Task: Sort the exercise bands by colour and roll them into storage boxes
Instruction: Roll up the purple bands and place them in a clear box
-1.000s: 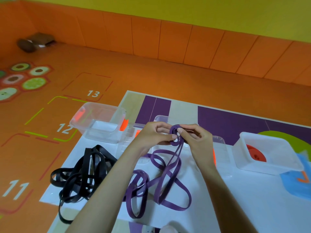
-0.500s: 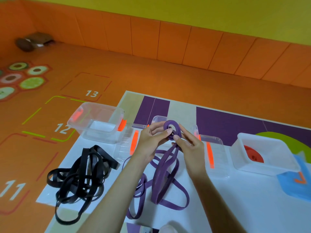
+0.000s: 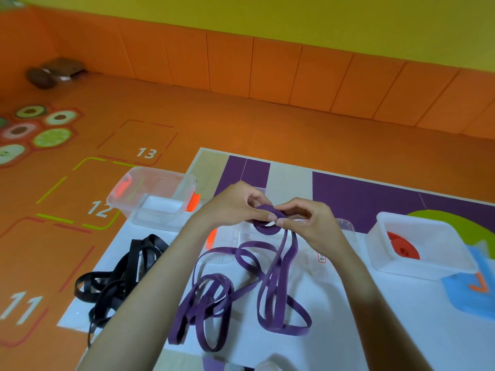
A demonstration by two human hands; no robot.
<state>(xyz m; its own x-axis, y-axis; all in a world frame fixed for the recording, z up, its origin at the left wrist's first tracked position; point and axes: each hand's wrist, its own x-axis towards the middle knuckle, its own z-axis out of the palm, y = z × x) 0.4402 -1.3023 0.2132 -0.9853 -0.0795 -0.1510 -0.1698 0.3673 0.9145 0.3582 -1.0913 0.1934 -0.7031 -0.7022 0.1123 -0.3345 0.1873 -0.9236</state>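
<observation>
While both hands meet above the white mat [image 3: 375, 330], the left hand [image 3: 235, 207] pinches the coiled end of the purple band [image 3: 264, 229] between thumb and forefinger, other fingers curled behind it. The right hand [image 3: 310, 223] pinches the same coil from the opposite side, thumb and forefinger tips pressed on its edge, other fingers bent. Coil sits right between the two sets of fingertips, held up off the mat. Rest of the purple band hangs from the coil and lies in loose loops on the mat, between the forearms. Black bands [image 3: 120, 286] tangled in a pile left of the left forearm, over the mat edge and orange floor [image 3: 241, 129]. Clear box [image 3: 150, 218] with orange latches, open, at far left. White box [image 3: 417, 269] at right holds a rolled red band [image 3: 401, 249]
</observation>
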